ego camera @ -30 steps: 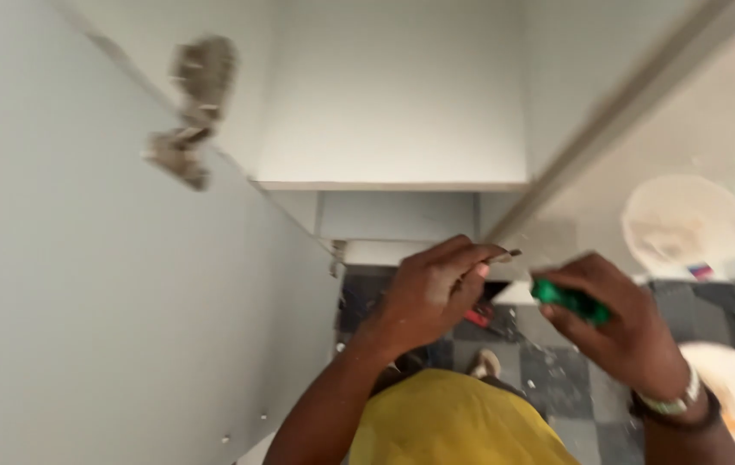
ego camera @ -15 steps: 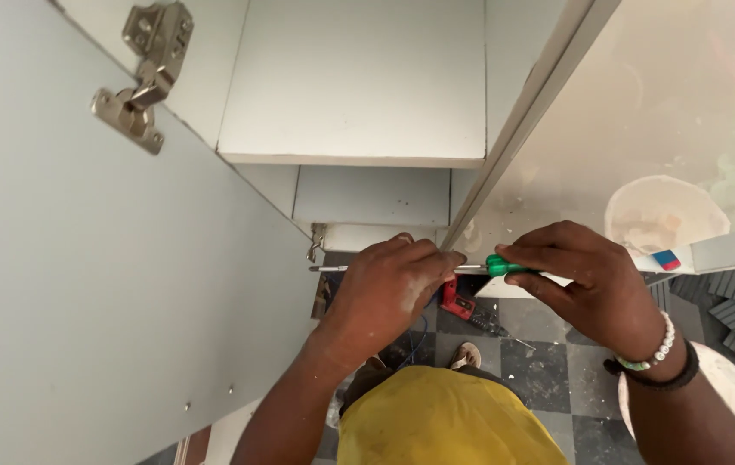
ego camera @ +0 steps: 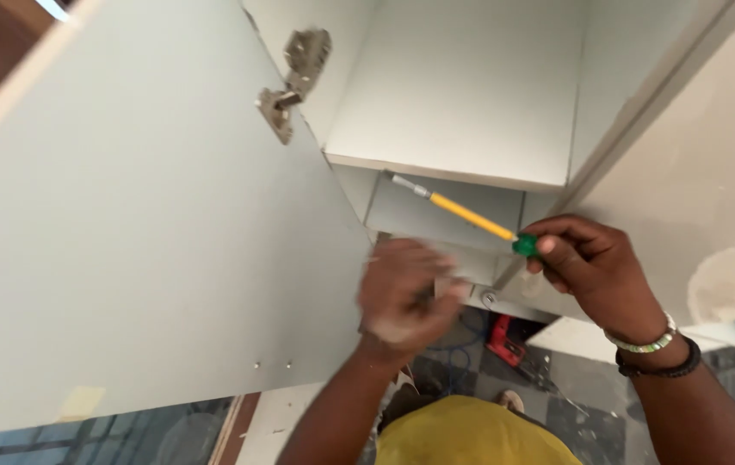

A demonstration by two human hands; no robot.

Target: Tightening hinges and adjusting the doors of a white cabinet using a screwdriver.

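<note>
While gripped, slim yellow-shafted screwdriver (ego camera: 462, 213)

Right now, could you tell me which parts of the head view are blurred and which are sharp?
Head view: the left hand is smeared by motion blur, its fingers indistinct; the right hand and its yellow-shafted, green-handled screwdriver are fairly sharp; the metal hinge on the open cabinet door is slightly soft; lighting is even, with no strong glare.

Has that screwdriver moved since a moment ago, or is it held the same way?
Yes. The screwdriver lay level, low by the cabinet's bottom edge; now the right hand points it up-left towards the shelf.
</note>
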